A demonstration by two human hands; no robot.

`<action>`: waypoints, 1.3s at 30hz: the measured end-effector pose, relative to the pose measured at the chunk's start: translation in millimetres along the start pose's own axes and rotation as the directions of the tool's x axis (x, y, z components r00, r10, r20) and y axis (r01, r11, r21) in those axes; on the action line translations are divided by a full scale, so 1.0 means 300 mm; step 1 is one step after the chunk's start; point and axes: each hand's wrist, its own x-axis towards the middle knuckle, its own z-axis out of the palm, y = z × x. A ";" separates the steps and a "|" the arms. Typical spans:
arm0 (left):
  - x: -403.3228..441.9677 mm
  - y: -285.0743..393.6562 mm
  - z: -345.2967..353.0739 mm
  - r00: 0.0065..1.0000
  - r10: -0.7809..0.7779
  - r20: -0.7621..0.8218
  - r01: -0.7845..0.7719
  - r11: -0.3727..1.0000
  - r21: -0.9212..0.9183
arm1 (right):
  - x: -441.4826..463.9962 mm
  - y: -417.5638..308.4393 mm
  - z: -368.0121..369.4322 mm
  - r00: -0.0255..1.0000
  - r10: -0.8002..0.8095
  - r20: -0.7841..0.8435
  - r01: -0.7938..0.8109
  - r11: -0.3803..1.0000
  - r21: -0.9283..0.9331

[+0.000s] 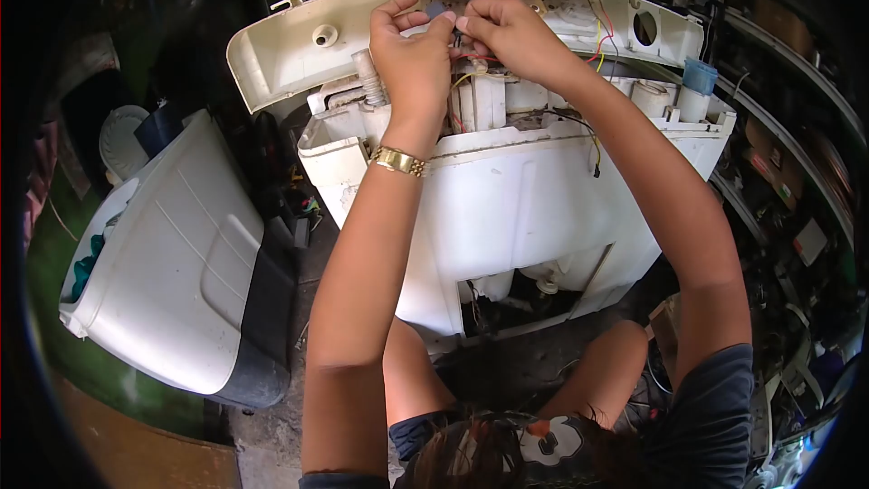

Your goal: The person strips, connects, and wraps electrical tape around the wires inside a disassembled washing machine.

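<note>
Shelves [800, 71] are standing right of the white machine [543, 190]. Over the machine's top, the left hand [414, 50] is pinching a small grey piece [436, 10]; just beside it, the right hand [525, 36] is holding its fingers [478, 29] narrow, their grip unclear.

A small blue-grey piece [435, 9] is held up above the white housing [525, 190]; it is mostly covered, so its exact shape is hard to tell. Thin red and yellow wires [475, 57] hang slack over the housing's uncovered top. The long cream panel [281, 47], stained, stands tilted behind the housing, its hollow side showing.
</note>
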 end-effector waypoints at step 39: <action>-0.040 -0.038 -0.048 0.980 0.197 0.019 -0.193 0.929 0.315 | -0.010 0.019 0.043 0.895 -0.425 -0.136 0.319 0.823 -0.470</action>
